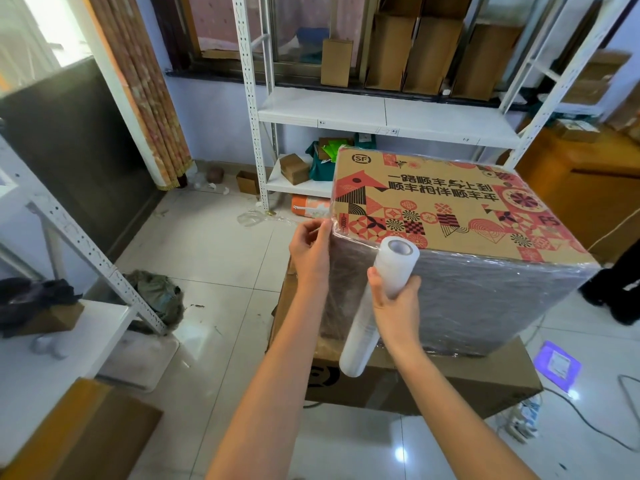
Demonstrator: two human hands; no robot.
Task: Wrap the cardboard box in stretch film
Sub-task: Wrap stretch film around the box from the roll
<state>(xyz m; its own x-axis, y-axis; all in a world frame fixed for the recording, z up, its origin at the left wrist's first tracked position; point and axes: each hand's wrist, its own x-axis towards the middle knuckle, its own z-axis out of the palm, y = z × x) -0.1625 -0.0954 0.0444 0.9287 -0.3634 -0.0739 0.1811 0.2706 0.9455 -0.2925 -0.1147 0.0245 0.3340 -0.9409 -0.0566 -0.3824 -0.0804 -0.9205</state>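
Two bare hands work clear stretch film round a large printed cardboard box.

From the head camera, the tall brown cardboard box with red and black patterns on top stands right of centre on a flat brown carton lying on the pale tiled floor, its near sides already covered in film. The left hand pinches the loose film edge at the box's near-left top corner. The right hand grips the white roll of stretch film, tilted, just beside the box's near face. A white metal shelf rack stands beyond.
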